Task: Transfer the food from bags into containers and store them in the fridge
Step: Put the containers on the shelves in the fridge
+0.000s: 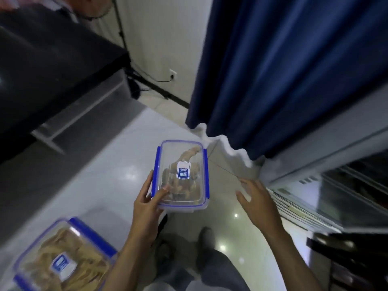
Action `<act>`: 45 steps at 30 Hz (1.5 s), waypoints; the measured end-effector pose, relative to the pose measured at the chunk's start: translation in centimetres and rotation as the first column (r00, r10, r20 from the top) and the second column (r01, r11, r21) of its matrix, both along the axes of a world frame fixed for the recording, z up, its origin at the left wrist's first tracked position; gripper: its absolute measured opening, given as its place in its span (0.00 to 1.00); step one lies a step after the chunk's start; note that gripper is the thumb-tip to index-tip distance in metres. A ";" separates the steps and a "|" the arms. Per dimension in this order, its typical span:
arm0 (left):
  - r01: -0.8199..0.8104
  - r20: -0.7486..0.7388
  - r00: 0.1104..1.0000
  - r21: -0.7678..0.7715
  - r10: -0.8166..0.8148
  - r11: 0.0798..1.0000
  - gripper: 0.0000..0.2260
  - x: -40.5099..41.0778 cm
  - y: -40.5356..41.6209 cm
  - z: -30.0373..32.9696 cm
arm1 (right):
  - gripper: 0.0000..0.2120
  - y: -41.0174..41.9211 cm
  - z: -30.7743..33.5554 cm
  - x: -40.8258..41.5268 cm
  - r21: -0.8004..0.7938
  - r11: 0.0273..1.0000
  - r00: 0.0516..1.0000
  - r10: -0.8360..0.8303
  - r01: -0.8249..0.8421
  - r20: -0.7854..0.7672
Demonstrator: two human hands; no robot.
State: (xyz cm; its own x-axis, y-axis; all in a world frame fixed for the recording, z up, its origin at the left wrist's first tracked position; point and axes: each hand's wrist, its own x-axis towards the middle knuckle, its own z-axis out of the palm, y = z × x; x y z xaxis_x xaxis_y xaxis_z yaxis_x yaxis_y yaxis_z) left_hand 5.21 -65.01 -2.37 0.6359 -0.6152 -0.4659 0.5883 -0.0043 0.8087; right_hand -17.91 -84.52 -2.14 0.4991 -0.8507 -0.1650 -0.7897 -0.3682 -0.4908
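The left hand (pixel 144 204) grips a clear rectangular plastic container with blue lid clips (pixel 181 175) by its near left corner, fingers (pixel 162 191) curled over the lid, holding it off the right edge of the white worktop (pixel 117 164); brown food shows inside. The right hand (pixel 257 201) hovers open beside it, fingers spread, near the open fridge (pixel 336 185). A second clear blue-clipped container of pale food strips (pixel 63 259) sits at the worktop's near edge.

blue lid label (pixel 183 170), text too blurred
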 end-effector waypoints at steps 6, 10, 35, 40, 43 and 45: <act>0.129 0.030 0.991 -0.006 -0.129 0.992 0.23 -3.2 -7.4 1.1 | 0.16 -5.3 -1.0 -7.4 -0.220 0.970 0.981 -0.140 0.107 -0.138; 0.175 0.087 0.981 -0.010 -0.174 0.984 0.22 -6.8 -13.0 1.5 | 0.15 -11.2 -2.9 -11.5 -0.265 0.962 0.967 -0.132 0.072 -0.216; 0.077 0.083 0.994 0.011 -0.078 0.997 0.23 -21.6 -28.9 4.3 | 0.24 -40.9 -3.6 -21.8 -0.110 0.882 0.161 -0.040 -0.458 -0.986; 0.098 0.097 0.990 0.026 -0.100 0.995 0.22 -20.6 -28.2 4.0 | 0.25 -41.9 -3.6 -20.6 -0.082 0.943 0.212 -0.012 -0.324 -0.977; 0.125 0.078 0.989 0.007 -0.126 0.992 0.22 -20.2 -28.3 4.0 | 0.26 -41.3 -3.8 -20.1 -0.073 0.964 0.243 -0.009 -0.254 -0.970; 0.162 0.077 0.984 -0.012 -0.161 0.987 0.22 -19.9 -28.3 4.1 | 0.26 -39.7 -3.7 -20.2 -0.071 0.969 0.277 -0.003 -0.237 -0.961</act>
